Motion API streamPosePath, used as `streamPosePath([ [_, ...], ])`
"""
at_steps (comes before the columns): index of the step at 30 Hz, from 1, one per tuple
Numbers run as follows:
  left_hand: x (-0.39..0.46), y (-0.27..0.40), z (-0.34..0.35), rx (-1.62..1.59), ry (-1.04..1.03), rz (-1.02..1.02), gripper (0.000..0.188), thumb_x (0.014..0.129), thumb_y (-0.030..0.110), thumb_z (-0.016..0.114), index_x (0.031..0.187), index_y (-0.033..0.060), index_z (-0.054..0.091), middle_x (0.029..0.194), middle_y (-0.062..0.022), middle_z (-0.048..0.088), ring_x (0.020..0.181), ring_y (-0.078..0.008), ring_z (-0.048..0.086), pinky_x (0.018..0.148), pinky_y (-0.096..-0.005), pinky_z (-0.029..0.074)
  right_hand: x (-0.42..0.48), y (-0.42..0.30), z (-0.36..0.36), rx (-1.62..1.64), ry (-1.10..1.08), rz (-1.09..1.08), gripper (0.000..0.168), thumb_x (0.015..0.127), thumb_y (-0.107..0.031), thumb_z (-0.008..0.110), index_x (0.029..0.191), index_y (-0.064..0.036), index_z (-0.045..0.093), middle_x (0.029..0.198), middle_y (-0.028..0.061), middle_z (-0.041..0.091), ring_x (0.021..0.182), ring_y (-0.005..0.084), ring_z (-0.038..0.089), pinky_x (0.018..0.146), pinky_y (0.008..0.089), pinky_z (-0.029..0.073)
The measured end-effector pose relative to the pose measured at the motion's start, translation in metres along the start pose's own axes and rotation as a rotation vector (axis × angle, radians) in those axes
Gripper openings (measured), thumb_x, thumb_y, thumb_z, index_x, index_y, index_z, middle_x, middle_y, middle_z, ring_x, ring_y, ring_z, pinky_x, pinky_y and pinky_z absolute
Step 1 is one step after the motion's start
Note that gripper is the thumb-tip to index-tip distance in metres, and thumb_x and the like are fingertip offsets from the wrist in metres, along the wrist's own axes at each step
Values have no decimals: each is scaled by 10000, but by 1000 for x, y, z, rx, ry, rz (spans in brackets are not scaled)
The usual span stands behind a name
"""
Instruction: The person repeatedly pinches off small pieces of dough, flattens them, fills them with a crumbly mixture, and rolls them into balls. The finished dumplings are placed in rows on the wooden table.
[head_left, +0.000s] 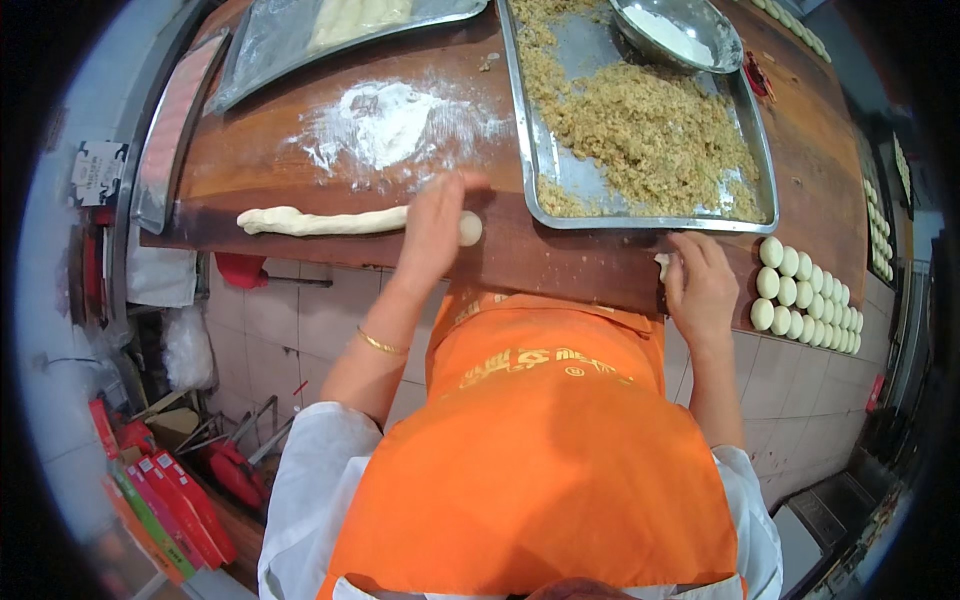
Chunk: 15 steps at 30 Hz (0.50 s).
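A long rope of white dough (330, 222) lies along the near edge of the wooden table. Near its right end my left hand (436, 225) is closed over it, hiding part of its length. Just right of that hand, a rounded dough end (471, 229) shows; whether it joins the rope is hidden. My right hand (703, 277) pinches a small dough piece (662, 264) at the table edge. It is below the right corner of a metal tray (652, 223) bearing crumbly tan filling (637, 127). Rows of round dough balls (787, 291) stand right of my right hand.
White flour (390, 124) is spread beyond the rope. A metal bowl (731, 49) of white powder sits on the filling tray. Another tray (259, 82) with pale dough lies at the back left, beside a narrow pink-surfaced tray (176, 127). A red object (757, 77) lies right of the bowl.
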<state>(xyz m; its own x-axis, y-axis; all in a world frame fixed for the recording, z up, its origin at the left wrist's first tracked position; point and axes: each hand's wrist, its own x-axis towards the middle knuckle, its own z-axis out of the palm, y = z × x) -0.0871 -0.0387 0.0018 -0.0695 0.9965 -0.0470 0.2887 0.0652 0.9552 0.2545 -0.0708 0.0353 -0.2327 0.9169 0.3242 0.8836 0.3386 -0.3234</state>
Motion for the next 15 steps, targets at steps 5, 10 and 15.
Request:
streamPosePath([
  [5,29,-26,6,602,44,300,422,1048,209,408,1351,-60,524,1451,-218,484,1413,-379,366,1162,-464,279,12,0,-10,137,35,-29,194,747,52,636,911,-49,658,970,77,662,894,280,655,770,370,540],
  [10,26,-20,14,884,-19,297,511,1035,219,443,1474,-38,388,1579,-191,326,1500,-353,213,1205,-491,174,18,-7,-3,179,39,-87,202,726,53,652,894,-57,649,974,75,656,885,275,659,746,364,542],
  [15,28,-17,18,964,-30,263,525,1031,237,461,1479,-26,387,1589,-179,315,1506,-341,205,1208,-481,162,19,-11,2,201,4,-144,205,719,48,657,889,-67,649,985,76,652,880,275,660,726,364,546],
])
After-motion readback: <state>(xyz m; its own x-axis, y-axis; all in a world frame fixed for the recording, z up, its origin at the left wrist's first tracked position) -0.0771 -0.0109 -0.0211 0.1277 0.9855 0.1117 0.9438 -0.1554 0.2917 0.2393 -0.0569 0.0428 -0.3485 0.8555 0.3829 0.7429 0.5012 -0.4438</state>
